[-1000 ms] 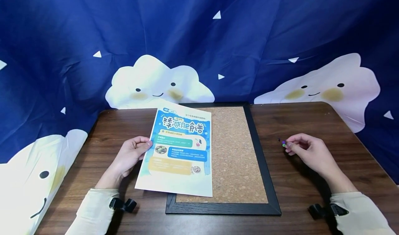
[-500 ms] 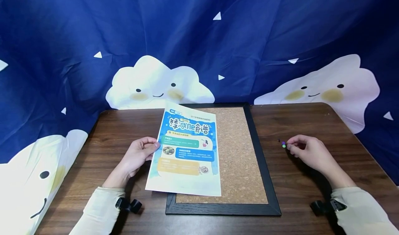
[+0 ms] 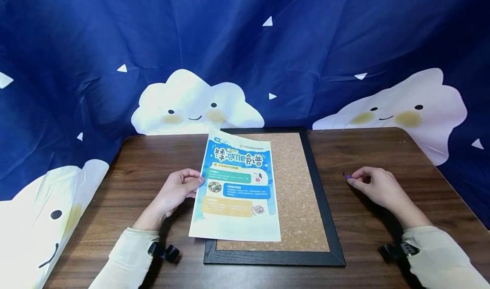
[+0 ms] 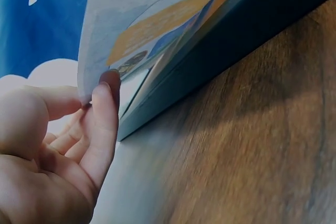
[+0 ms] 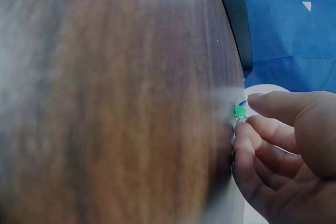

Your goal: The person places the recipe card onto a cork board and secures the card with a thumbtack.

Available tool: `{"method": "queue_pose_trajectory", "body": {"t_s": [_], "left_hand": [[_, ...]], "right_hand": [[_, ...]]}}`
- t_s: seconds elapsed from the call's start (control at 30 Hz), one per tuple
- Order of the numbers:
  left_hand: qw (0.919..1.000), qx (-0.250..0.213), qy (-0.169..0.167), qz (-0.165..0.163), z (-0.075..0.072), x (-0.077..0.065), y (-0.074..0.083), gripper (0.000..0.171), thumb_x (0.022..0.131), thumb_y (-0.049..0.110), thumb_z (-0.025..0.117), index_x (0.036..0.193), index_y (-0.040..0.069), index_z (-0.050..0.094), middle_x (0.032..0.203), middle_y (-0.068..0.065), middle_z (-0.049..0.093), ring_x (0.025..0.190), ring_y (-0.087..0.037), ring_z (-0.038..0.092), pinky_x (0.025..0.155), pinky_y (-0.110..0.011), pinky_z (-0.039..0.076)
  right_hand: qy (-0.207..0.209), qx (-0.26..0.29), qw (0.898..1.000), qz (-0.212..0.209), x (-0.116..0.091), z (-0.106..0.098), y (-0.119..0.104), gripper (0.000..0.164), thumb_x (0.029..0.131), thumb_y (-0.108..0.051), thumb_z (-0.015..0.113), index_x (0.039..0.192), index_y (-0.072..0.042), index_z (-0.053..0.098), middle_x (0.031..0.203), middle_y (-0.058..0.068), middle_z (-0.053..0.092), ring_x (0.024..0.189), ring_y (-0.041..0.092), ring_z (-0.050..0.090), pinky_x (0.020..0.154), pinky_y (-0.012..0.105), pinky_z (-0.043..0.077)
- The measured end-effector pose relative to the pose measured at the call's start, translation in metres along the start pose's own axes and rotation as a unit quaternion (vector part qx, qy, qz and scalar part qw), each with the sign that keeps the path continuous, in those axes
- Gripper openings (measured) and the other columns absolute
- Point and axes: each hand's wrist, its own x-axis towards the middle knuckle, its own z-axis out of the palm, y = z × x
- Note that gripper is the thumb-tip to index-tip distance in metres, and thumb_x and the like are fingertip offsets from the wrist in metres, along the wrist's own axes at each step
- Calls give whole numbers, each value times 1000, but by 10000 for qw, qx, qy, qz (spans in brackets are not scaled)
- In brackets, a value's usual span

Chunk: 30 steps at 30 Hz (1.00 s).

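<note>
My left hand pinches the left edge of a printed paper sheet, thumb on top and fingers beneath. In the left wrist view the sheet is raised at that edge. It slants over the left part of a black-framed cork board. My right hand is low over the table to the right of the board. Its thumb and index fingertips close round a green push pin, which the hand hides in the head view. A purple push pin lies at the fingertips.
The board's black frame makes a raised edge on the dark wooden table. A tiny dark object lies just left of the right fingertips. A blue curtain with white clouds hangs behind the table.
My left hand and the paper sheet have moved right, covering more of the cork board. The right fingertips have shifted slightly left and closed over the green push pin.
</note>
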Motion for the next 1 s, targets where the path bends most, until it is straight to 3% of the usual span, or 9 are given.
{"method": "queue_pose_trajectory", "body": {"t_s": [0.37, 0.7, 1.0], "left_hand": [[9999, 161, -1, -9, 15, 5, 5, 28, 105, 7, 67, 126, -11, 59, 107, -19, 81, 85, -16, 78, 77, -33, 67], [9992, 395, -99, 18, 24, 8, 5, 26, 104, 7, 69, 124, -8, 62, 107, -21, 80, 84, -20, 78, 75, -33, 67], [9977, 656, -145, 0, 34, 10, 10, 25, 105, 11, 69, 117, -10, 66, 80, -8, 77, 62, -13, 67, 53, -25, 58]], "right_hand": [[-86, -94, 9999, -12, 3, 4, -1, 11, 100, -14, 75, 97, -4, 76, 84, 4, 68, 79, 20, 56, 72, 35, 43], [-234, -81, 9997, 17, 6, 6, -3, 10, 102, -15, 74, 100, -5, 76, 86, 5, 68, 80, 21, 56, 71, 35, 43], [26, -53, 10000, -68, 0, 5, -7, 9, 101, -15, 76, 99, -7, 75, 90, 8, 72, 83, 22, 59, 74, 36, 44]]}}
